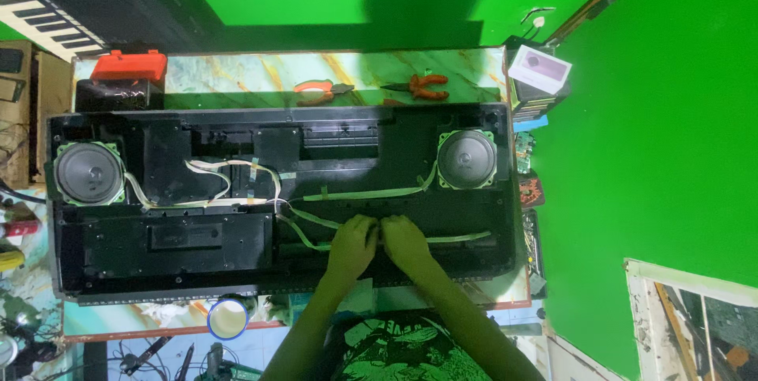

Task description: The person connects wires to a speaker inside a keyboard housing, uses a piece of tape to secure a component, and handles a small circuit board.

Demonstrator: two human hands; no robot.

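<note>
Head view, looking straight down: opened black keyboard casing [284, 199] lying face-down across nearly the whole marble-patterned tabletop [237, 73], end to end. Round speakers set inside near the left edge [88, 173] and toward the right edge [467, 158]. Pale flat ribbon cables [237, 180] snaking through the middle, one strip running on toward the right speaker. Left hand [353, 243] and right hand [403, 240] side by side, touching, near the front edge just right of centre, fingers curled down onto the inner board where a ribbon cable passes. Grip of each hand closed onto something small there, fingertips hidden, so exactly what is pinched cannot be told. Two orange-handled pliers [324, 90] [418, 86] along the back edge, well apart from the hands. Red-topped black box [122, 77] at the back left corner; white cup [227, 319] at the front edge.

Probably best handled with even pressure from both thumbs, pulling straight rather than twisting, keeping the thin ribbon free of kinks.
</note>
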